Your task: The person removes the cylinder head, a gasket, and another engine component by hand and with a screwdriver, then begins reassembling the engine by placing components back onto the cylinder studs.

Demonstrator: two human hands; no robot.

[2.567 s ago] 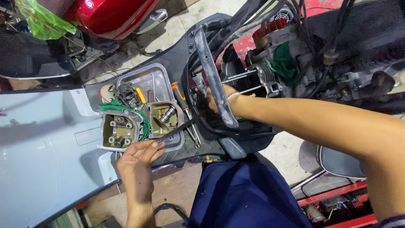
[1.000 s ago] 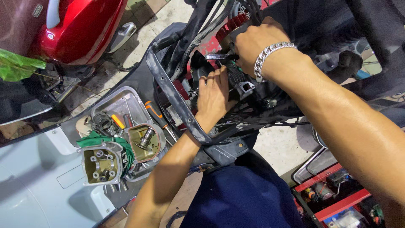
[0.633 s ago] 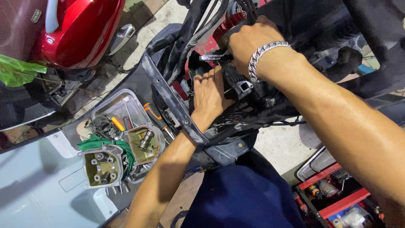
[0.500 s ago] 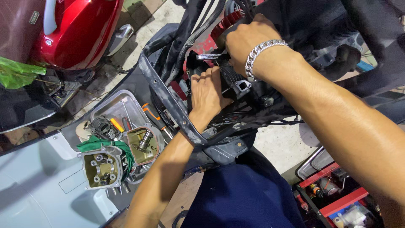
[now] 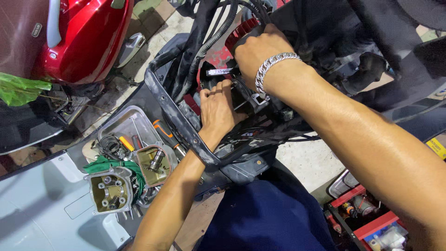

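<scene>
My right hand (image 5: 258, 51), with a silver chain bracelet (image 5: 274, 62) on the wrist, is closed on a short silver metal tool (image 5: 218, 72) whose end sticks out to the left, deep in the open engine bay of a scooter. My left hand (image 5: 217, 109) reaches up under the black frame rail (image 5: 179, 123). Its fingertips press on dark parts just below the tool. What those fingers hold is hidden. Black hoses and cables (image 5: 209, 42) run past both hands.
A metal tray (image 5: 121, 122) at the left holds a cylinder head (image 5: 108, 190), a green rag (image 5: 104, 163), a spring and an orange-handled screwdriver (image 5: 162, 130). A red scooter (image 5: 83, 37) stands at top left, a grey body panel (image 5: 37, 204) at bottom left, a red toolbox (image 5: 367, 223) at bottom right.
My left hand has left the tray and moved up into the engine bay beside my right hand. Over the last second both hands stay there, with the left fingers creeping slightly upward.
</scene>
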